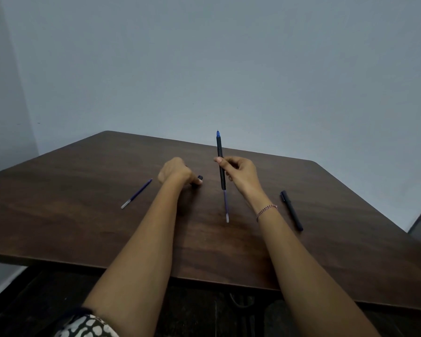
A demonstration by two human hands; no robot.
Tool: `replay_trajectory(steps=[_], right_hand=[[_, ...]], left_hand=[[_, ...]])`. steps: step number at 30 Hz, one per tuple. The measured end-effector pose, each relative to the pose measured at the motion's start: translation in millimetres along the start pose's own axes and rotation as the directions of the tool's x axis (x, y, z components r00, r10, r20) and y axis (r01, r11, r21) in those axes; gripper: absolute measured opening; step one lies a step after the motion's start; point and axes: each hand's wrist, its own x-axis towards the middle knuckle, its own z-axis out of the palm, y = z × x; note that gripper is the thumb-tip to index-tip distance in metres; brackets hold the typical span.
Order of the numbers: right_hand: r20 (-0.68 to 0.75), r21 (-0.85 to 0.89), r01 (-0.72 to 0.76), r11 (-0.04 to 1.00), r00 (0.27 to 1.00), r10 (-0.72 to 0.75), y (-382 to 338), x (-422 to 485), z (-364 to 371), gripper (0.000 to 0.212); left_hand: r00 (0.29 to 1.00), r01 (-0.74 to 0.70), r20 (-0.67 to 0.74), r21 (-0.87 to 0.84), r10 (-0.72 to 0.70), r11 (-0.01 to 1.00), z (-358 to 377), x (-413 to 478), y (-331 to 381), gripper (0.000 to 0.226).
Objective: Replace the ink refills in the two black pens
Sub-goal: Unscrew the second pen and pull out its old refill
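Black plastic stands nearly upright in the right hand [241,172]: thumb and curled fingers pinch the first black pen [220,164] at mid-barrel, blue tip up, lifted off the table. From the barrel's lower end a refill [226,205] sticks out, clear end downward, so I'd judge the swap on this pen is midway, though I cannot tell whether that refill is going in or coming out.

The left hand [175,172] rests low on the table [83,215], fingers curled under, thumb tip against a small black end piece [200,177]. Whether it pinches the piece or merely touches it, I cannot tell.

Next, I'd guess, the refill must travel straight along the barrel, and the end piece be brought to that open end, which needs the left hand to come across.

Further out, a loose refill [136,193] lies at the left, well apart, and the second black pen [291,210] lies whole at the right, just beyond the braceleted wrist.
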Motion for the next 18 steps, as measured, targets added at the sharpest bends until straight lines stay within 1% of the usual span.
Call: replay_trajectory(steps=[2, 5, 7, 9, 10, 11, 12, 13, 14, 15, 16, 18], right_hand=[[-0.002, 0.009, 0.004, 1.0, 1.0, -0.004, 0.1, 0.2, 0.6, 0.027], [-0.001, 0.022, 0.006, 1.0, 1.0, -0.006, 1.0, 0.2, 0.7, 0.027], [0.0, 0.03, 0.003, 1.0, 1.0, -0.003, 1.6, 0.3, 0.0, 0.027], [0.009, 0.04, -0.001, 0.999, 1.0, 0.001, 1.7, -0.2, -1.1, 0.026], [0.021, 0.05, -0.007, 0.999, 1.0, 0.006, 1.3, -0.9, -1.3, 0.024], [0.042, 0.069, -0.017, 0.997, 0.999, 0.014, 0.8, -1.6, -1.6, 0.021], [0.073, 0.096, -0.03, 0.995, 0.997, 0.023, 0.3, -2.4, -1.9, 0.019], [0.11, 0.13, -0.045, 0.99, 0.993, 0.03, -0.3, -3.4, -2.2, 0.017], [0.153, 0.167, -0.065, 0.984, 0.988, 0.039, -1.2, -4.4, -2.5, 0.016], [0.199, 0.2, -0.09, 0.976, 0.979, 0.05, -2.1, -5.4, -3.0, 0.016], [0.246, 0.221, -0.117, 0.968, 0.967, 0.061, -3.0, -6.5, -3.6, 0.017], [0.319, 0.23, -0.151, 0.961, 0.945, 0.072, -4.9, -8.9, -3.7, 0.018]], left_hand=[[0.999, 0.015, 0.032, 0.016, -0.016, 1.0, 0.2, -0.2, 0.0, 0.049], [0.998, 0.027, 0.064, 0.002, -0.027, 1.0, 0.2, 1.1, -2.6, 0.047], [0.998, 0.023, 0.057, -0.015, -0.022, 1.0, -0.1, 1.6, -3.9, 0.05], [0.999, 0.002, -0.044, -0.02, -0.003, 1.0, -0.3, 0.5, -2.7, 0.053], [0.993, -0.039, -0.114, -0.075, 0.03, 0.996, -0.1, 0.6, -1.2, 0.049], [0.986, -0.104, -0.15, -0.199, 0.075, 0.974, 0.0, 1.3, 1.1, 0.043], [0.982, -0.174, -0.138, -0.397, 0.129, 0.901, 0.2, 2.7, 3.7, 0.037], [0.979, -0.199, -0.082, -0.602, 0.188, 0.774, -0.1, 2.5, 7.2, 0.032], [0.967, -0.181, -0.014, -0.741, 0.255, 0.646, -1.0, -0.4, 10.3, 0.031], [0.944, -0.149, 0.047, -0.823, 0.326, 0.549, -1.4, -3.8, 12.4, 0.031], [0.915, -0.112, 0.095, -0.874, 0.393, 0.472, -1.3, -6.2, 14.0, 0.032], [0.846, -0.037, 0.158, -0.935, 0.508, 0.352, -1.1, -10.5, 16.6, 0.032]])
